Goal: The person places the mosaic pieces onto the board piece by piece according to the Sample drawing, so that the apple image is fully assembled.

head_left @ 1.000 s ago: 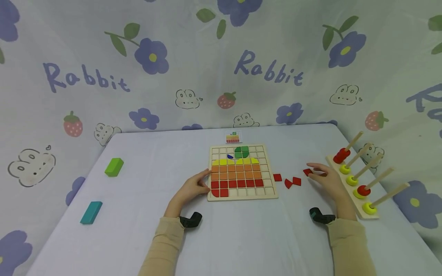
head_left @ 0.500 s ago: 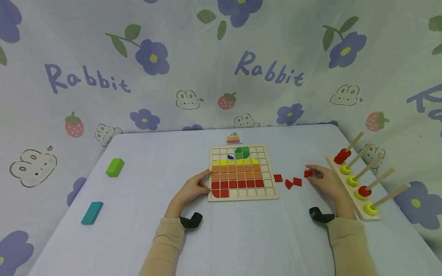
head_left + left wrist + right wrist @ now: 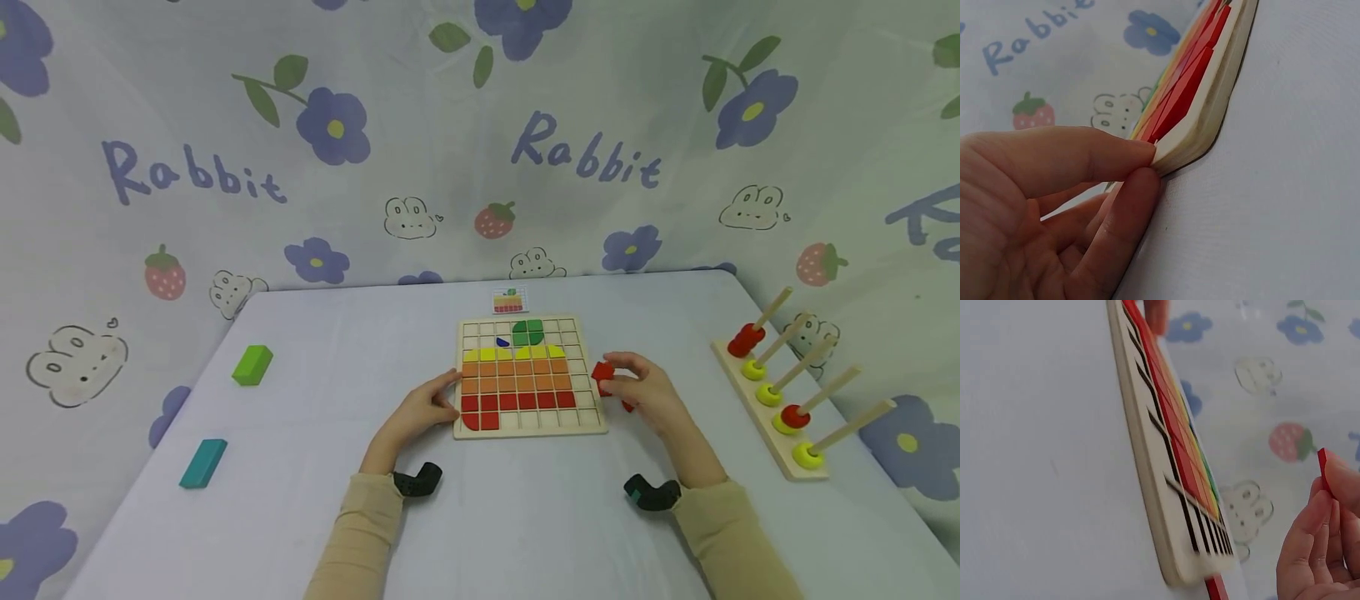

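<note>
A wooden grid board lies mid-table, its cells partly filled with red, orange, yellow, green and blue pieces. My left hand holds the board's left edge near the lower corner; in the left wrist view the thumb and a finger meet at that edge. Just off the board's right side, my right hand pinches a red square tile between thumb and fingers. The right wrist view shows this tile edge-on. Other red pieces lie under the right hand, mostly hidden by it.
A small picture card lies behind the board. At the right stands a peg stand with red and yellow rings. A green block and a teal block sit at the left. Patterned cloth hangs behind the table.
My right hand has taken hold of the farthest-right red square tile and carried it left to the board's right edge. The left hand stays at the board.
</note>
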Motion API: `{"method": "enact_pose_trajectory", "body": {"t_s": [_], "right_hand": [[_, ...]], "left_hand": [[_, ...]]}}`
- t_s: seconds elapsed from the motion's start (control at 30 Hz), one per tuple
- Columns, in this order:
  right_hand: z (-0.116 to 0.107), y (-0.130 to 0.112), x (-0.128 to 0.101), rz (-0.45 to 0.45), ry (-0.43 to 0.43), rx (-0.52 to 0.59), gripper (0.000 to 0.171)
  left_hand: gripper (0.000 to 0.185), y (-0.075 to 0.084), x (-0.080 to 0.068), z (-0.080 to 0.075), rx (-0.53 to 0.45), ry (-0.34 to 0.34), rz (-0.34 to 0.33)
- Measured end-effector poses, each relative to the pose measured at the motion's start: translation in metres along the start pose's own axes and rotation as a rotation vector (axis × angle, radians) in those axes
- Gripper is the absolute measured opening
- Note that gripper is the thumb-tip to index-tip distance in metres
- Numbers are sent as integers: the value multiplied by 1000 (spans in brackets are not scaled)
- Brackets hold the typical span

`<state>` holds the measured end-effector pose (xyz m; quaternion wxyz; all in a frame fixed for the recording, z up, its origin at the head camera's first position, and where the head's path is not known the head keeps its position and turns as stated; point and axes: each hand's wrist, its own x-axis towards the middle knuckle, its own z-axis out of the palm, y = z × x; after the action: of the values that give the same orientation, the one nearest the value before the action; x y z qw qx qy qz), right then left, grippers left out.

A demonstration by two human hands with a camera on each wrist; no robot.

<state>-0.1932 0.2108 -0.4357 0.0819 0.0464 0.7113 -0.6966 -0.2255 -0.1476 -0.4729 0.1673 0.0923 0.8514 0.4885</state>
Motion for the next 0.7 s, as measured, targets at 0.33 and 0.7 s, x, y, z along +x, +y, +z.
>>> {"method": "enact_pose_trajectory", "body": {"t_s": [0.33, 0.7], "right_hand": [[79, 4, -2, 179, -88, -63, 32], [119, 14, 7, 54, -53, -419, 11]], "left_hand": [[66, 2, -1, 0, -4, 7, -7], [66, 0, 1, 2, -5, 6, 18]]}}
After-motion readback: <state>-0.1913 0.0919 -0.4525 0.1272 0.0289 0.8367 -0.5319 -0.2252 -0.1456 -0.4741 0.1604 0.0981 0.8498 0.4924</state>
